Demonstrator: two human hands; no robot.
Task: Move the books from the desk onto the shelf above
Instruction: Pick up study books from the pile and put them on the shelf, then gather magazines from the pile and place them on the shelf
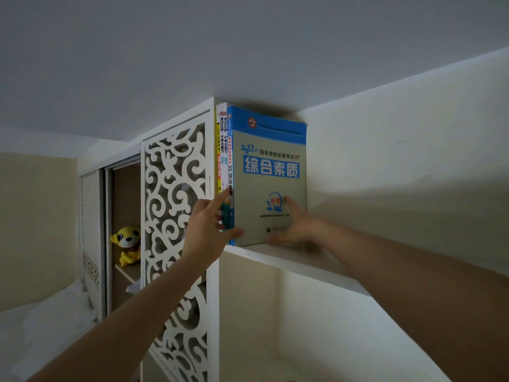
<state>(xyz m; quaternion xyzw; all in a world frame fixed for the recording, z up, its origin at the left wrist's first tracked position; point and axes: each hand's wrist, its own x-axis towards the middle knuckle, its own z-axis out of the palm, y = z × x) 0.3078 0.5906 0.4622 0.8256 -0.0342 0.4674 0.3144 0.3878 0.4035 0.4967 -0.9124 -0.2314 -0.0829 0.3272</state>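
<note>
Cupboard: plush toy (127,245) sits on an inner ledge at far left, apart from the work.
Screen: fretwork panel (176,216) forms the shelf's left end; the books stand against it, so it serves as a bookend.
Left hand: left hand (208,230) is at the spines, fingers straight, index tip on a spine, thumb at the lower corner of the blue book. Judged to be squaring the spines flush.
Books: 3 upright on the shelf (297,261); 2 thin books (221,150) at left, blue book (271,172) outermost, cover facing out.
Right hand: right hand (296,226) lies flat on the blue cover, fingers spread, blurred. Likely pressing the row leftward so nothing tips.
Progress: these 3 are shelved; the bench is out of view, so I cannot tell whether more remain.
</note>
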